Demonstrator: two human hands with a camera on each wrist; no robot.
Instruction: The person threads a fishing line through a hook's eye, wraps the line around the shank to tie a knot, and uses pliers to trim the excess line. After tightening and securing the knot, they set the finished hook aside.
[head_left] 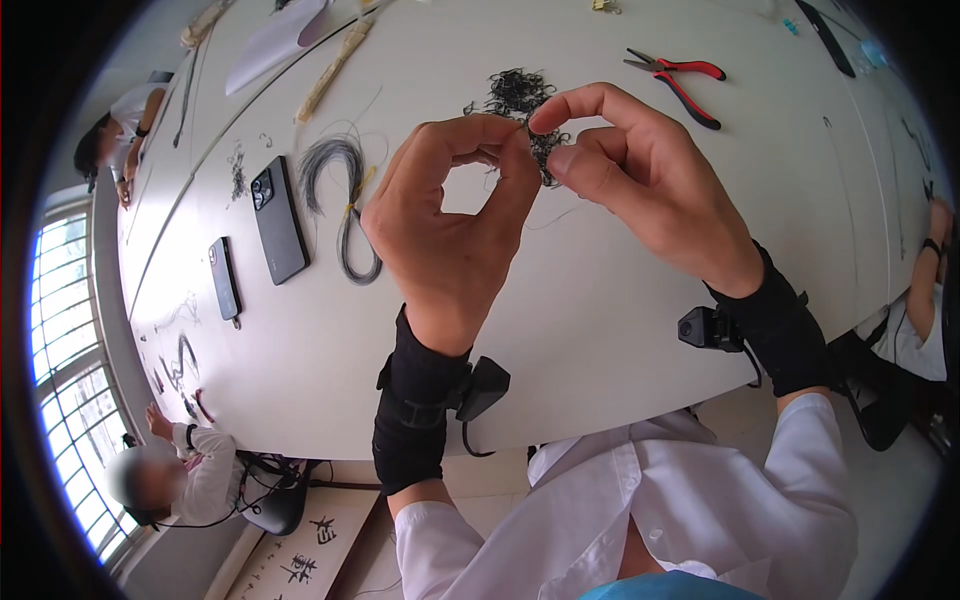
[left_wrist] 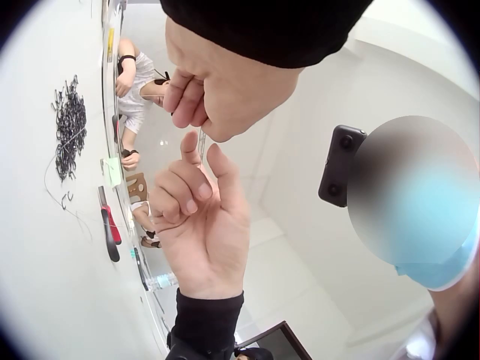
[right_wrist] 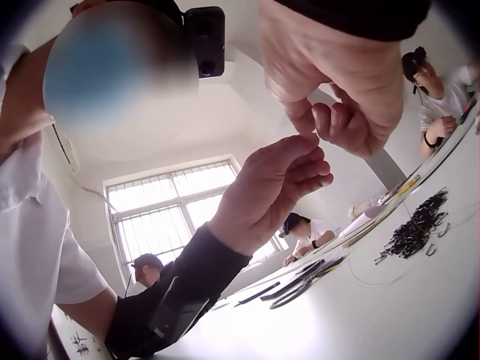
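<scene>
The left hand (head_left: pixel 455 225) pinches with thumb and index finger; a fine, thin strand (left_wrist: pixel 202 142) shows at its fingertips in the left wrist view, its ends unclear. Beside those fingertips is the right hand (head_left: pixel 655 190), its index finger close to them and its thumb apart, other fingers bent. In the right wrist view the right hand (right_wrist: pixel 337 71) is above the left hand (right_wrist: pixel 262 191), fingertips nearly meeting. Behind the hands lies a pile of small black hooks (head_left: pixel 515 92), partly hidden by them. Whether a hook is between the fingers cannot be told.
Red-handled pliers (head_left: pixel 690 75) lie beyond the right hand. Left of the hands are a looped bundle of grey strands (head_left: pixel 345 200), a large phone (head_left: pixel 278 220) and a smaller phone (head_left: pixel 225 278). Other people sit around the white table (head_left: pixel 590 340).
</scene>
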